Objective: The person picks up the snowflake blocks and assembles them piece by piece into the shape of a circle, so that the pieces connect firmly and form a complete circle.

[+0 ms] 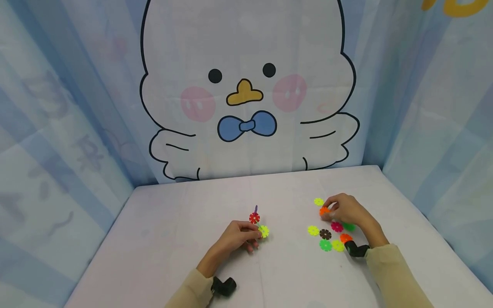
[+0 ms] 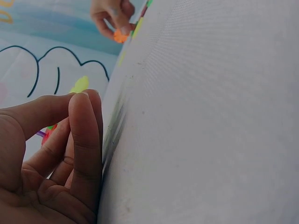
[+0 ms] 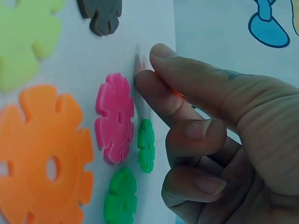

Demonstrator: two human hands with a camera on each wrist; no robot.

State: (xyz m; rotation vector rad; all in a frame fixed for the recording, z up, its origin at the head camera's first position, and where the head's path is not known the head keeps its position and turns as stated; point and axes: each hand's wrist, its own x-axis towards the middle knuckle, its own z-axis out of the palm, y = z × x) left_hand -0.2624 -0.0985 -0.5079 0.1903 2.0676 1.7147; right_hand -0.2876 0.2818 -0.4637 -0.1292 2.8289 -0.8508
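My left hand [image 1: 236,237] pinches the yellow notched plastic disc [image 1: 264,231] of a small joined piece. A red disc [image 1: 254,218] and a purple disc [image 1: 256,208], seen edge-on, stand farther along that piece, with a bit of green between red and yellow. To the right, my right hand [image 1: 346,208] holds an orange disc [image 1: 324,211] between thumb and fingertips, just above the table. Below and around this hand lie a pink disc [image 3: 115,119], an orange disc [image 3: 51,163] and a dark brown disc [image 1: 325,234]. The left fingers mostly cover the yellow disc [image 2: 80,84] in the left wrist view.
More loose discs lie on the white table [image 1: 165,248]: a yellow disc [image 1: 319,201] beyond the right hand, another yellow disc [image 1: 313,230] at the left of the group, and a green disc [image 1: 325,245] nearer me. A printed curtain [image 1: 246,154] hangs behind the table.
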